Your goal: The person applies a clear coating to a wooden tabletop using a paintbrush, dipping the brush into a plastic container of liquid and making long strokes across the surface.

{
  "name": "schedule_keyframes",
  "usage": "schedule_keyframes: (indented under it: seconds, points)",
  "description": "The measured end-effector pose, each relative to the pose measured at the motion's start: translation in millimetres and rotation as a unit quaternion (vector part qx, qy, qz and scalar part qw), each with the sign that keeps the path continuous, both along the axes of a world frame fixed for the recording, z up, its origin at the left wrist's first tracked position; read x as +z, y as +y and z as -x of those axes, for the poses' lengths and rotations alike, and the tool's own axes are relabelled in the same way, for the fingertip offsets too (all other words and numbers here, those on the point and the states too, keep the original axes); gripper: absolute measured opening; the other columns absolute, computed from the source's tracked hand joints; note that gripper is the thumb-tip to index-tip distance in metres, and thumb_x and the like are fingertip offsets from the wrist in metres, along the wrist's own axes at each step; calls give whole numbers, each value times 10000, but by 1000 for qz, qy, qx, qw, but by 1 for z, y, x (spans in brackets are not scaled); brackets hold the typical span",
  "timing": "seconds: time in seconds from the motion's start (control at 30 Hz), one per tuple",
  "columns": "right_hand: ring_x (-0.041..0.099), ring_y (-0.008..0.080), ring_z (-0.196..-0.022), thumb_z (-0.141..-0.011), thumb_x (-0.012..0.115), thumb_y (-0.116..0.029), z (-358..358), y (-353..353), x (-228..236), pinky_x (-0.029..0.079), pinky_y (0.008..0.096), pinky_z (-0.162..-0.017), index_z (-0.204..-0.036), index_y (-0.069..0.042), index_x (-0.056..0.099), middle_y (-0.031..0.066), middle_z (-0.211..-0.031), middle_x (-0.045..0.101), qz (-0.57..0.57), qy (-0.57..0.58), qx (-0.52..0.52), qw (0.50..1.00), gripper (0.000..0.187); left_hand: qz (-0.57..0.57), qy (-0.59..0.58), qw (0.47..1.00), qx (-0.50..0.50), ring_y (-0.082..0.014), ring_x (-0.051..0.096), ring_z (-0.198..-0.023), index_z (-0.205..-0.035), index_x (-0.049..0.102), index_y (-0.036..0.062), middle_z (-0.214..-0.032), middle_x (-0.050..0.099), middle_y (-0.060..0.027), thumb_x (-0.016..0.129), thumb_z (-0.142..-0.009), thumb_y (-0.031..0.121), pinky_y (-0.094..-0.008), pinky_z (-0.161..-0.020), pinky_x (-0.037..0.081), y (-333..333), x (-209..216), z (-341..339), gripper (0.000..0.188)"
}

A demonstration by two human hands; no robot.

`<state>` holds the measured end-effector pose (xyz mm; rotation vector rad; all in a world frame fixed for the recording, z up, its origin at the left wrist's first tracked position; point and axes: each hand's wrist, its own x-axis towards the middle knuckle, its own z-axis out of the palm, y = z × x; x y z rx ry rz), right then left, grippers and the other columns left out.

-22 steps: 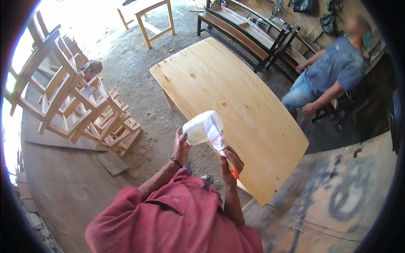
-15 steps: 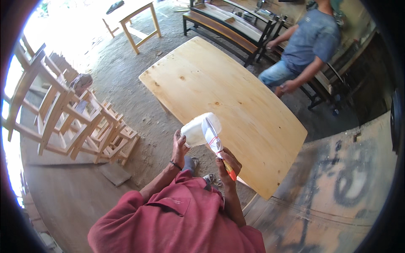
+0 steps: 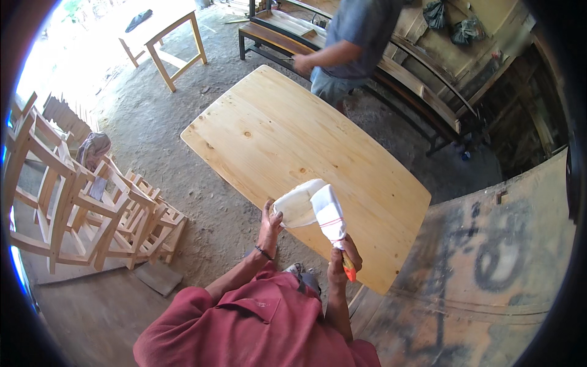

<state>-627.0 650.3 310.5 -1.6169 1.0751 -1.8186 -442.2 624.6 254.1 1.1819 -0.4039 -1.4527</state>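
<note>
A translucent whitish plastic container (image 3: 295,209), tilted with its mouth toward the right, sits in my left hand (image 3: 269,224), whose fingers grip its near left side. My right hand (image 3: 352,251) is closed round the yellow and orange handle of a paintbrush (image 3: 349,269). White cloth (image 3: 327,211) with thin red stripes covers the brush head, which is up against or just beside the container's mouth; I cannot tell whether they touch. Below both stretches a pale wooden tabletop (image 3: 269,122) with dark knots and rounded corners.
Stacked unfinished wooden chair frames (image 3: 73,202) stand on the left. A small wooden table (image 3: 160,30) is at the far left. Beyond the tabletop, a person in a grey-blue shirt (image 3: 361,37) walks beside dark-framed benches (image 3: 416,104). A stained board (image 3: 477,263) lies at the right.
The brush head has turned, showing more of its cloth face beside the container. The other person has moved leftward along the benches. My view has shifted a little.
</note>
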Motion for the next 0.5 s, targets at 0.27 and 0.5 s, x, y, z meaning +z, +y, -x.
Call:
schedule_keyframes:
  seconds: [0.27,0.5]
  points:
    - [615,220,-900,-905,575,-123,8,18,-29,536,339,-764,-1108,10,540,149,-1046,626,-108,-88,-78,987,245,21,32,998,-60,-320,414,-1290,-1495,116,126,-1437,346,-189,593,-835,409,-441,-1055,340,-12,-24,13,862]
    - [595,92,-925,-941,579,-229,40,28,-29,533,260,-808,-1230,-100,512,6,-1068,608,-206,-561,-57,800,323,39,33,991,-120,-258,405,-1314,-1451,285,174,-1446,381,-74,539,-835,562,-431,-1039,376,-15,0,58,771]
